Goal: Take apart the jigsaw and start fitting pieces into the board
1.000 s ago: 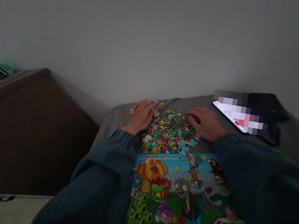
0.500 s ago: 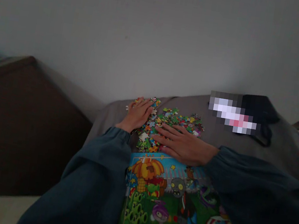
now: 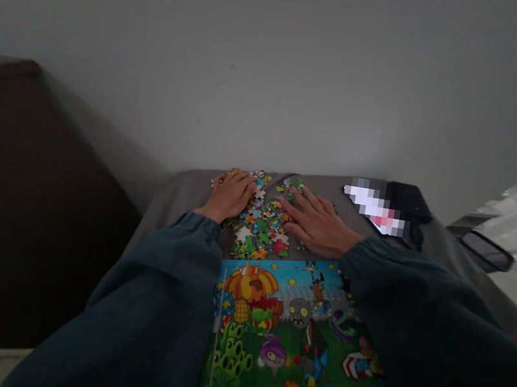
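Many small colourful puzzle pieces (image 3: 261,220) lie in a loose heap on a grey cloth. My left hand (image 3: 229,195) rests on the heap's left side, palm down, its fingers stretched forward. On the right side lies my right hand (image 3: 317,224), flat with fingers spread over the pieces; some are hidden under it. Neither hand grips a piece. Nearer to me is a flat picture board (image 3: 284,341) with a cartoon of a zombie, a pumpkin and plants, partly covered along its right side by my right sleeve.
A phone (image 3: 374,208) with a lit, blurred screen and a dark object (image 3: 409,201) lie on the grey cloth (image 3: 175,190) at the right. A dark brown panel (image 3: 29,216) stands at the left. Behind rises a grey wall (image 3: 232,52).
My right hand has moved forward, from the near part of the heap onto its far right part. The left hand stays on the left side. The view has shifted slightly.
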`<action>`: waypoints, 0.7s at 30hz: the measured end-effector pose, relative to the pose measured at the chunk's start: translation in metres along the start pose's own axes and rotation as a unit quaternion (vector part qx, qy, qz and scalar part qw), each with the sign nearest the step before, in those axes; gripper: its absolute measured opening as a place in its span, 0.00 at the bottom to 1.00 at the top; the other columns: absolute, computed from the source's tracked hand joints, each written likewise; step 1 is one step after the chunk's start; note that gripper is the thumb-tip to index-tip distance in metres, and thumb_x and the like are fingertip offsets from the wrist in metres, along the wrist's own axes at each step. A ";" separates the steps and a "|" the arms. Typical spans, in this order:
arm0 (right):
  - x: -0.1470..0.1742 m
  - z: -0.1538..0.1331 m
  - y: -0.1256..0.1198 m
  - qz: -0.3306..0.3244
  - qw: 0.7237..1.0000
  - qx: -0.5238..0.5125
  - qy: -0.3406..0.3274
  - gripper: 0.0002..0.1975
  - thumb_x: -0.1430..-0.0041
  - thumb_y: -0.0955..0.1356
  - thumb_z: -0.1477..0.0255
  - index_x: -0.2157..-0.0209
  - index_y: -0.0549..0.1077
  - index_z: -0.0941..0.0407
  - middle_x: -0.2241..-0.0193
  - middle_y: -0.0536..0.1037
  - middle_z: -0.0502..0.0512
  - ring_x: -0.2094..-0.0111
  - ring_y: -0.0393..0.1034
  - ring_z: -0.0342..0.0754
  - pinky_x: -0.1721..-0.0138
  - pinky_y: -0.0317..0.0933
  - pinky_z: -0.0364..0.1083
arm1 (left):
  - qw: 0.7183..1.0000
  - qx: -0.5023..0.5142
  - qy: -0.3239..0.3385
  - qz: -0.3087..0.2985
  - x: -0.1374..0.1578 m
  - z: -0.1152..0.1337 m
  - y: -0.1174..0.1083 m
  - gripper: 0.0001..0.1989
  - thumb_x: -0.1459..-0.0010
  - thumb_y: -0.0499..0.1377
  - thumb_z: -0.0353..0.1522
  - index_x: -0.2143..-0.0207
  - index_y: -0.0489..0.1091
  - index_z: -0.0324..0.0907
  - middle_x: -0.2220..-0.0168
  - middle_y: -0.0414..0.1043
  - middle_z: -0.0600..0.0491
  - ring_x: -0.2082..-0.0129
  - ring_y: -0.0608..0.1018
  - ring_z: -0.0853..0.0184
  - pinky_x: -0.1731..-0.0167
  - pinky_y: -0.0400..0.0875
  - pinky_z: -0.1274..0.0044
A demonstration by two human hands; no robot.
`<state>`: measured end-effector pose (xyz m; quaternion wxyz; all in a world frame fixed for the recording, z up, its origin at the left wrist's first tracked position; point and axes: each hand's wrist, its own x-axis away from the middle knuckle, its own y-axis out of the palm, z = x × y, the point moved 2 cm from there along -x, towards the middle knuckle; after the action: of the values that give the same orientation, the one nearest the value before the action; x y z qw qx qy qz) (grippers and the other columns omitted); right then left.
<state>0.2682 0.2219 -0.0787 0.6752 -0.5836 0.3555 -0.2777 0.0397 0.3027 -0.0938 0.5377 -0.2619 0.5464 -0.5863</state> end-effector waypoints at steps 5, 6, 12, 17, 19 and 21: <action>0.001 -0.038 0.003 -0.033 0.994 -0.024 -0.104 0.30 0.29 0.54 0.54 0.31 0.53 0.50 0.31 0.53 0.57 0.30 0.42 0.57 0.33 0.44 0.60 | 1.000 0.005 0.007 0.007 0.001 -0.001 -0.001 0.23 0.29 0.40 0.40 0.42 0.68 0.51 0.35 0.63 0.54 0.33 0.57 0.58 0.38 0.48 0.56; 0.000 -0.037 0.006 -0.040 0.994 -0.023 -0.100 0.30 0.30 0.55 0.54 0.31 0.53 0.50 0.31 0.53 0.57 0.30 0.42 0.56 0.32 0.43 0.60 | 1.000 0.004 0.008 0.009 0.001 -0.002 0.000 0.23 0.29 0.40 0.40 0.42 0.69 0.51 0.35 0.63 0.54 0.33 0.57 0.58 0.38 0.48 0.56; -0.010 0.008 0.014 -0.072 0.997 -0.010 -0.021 0.37 0.35 0.56 0.45 0.30 0.49 0.47 0.29 0.46 0.60 0.30 0.37 0.63 0.34 0.39 0.67 | 1.000 0.002 0.017 0.004 -0.001 -0.005 0.005 0.23 0.30 0.41 0.42 0.42 0.68 0.51 0.35 0.62 0.53 0.33 0.57 0.56 0.39 0.50 0.54; -0.010 0.026 0.008 -0.083 0.996 -0.013 0.014 0.40 0.37 0.55 0.43 0.30 0.44 0.46 0.29 0.42 0.62 0.29 0.34 0.66 0.35 0.36 0.70 | 1.000 0.005 0.014 0.010 -0.001 -0.007 0.007 0.23 0.30 0.41 0.43 0.42 0.68 0.52 0.35 0.63 0.53 0.33 0.57 0.56 0.39 0.50 0.52; -0.006 0.021 0.003 -0.065 0.998 -0.017 0.012 0.37 0.34 0.54 0.46 0.30 0.46 0.47 0.29 0.45 0.61 0.29 0.35 0.65 0.35 0.38 0.70 | 1.000 0.007 0.012 0.008 -0.001 -0.007 0.007 0.23 0.30 0.41 0.43 0.42 0.68 0.53 0.35 0.62 0.53 0.33 0.57 0.56 0.39 0.50 0.52; 0.000 0.010 -0.002 -0.033 0.999 -0.015 -0.011 0.30 0.31 0.55 0.51 0.32 0.55 0.46 0.30 0.51 0.58 0.30 0.38 0.63 0.35 0.42 0.69 | 1.000 0.009 0.012 0.005 0.000 -0.007 0.007 0.23 0.30 0.41 0.43 0.42 0.68 0.53 0.35 0.62 0.54 0.33 0.56 0.55 0.39 0.50 0.53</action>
<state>0.2763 0.2275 -0.0762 0.6605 -0.6085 0.3327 -0.2878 0.0359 0.3068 -0.1016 0.5359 -0.2476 0.5490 -0.5917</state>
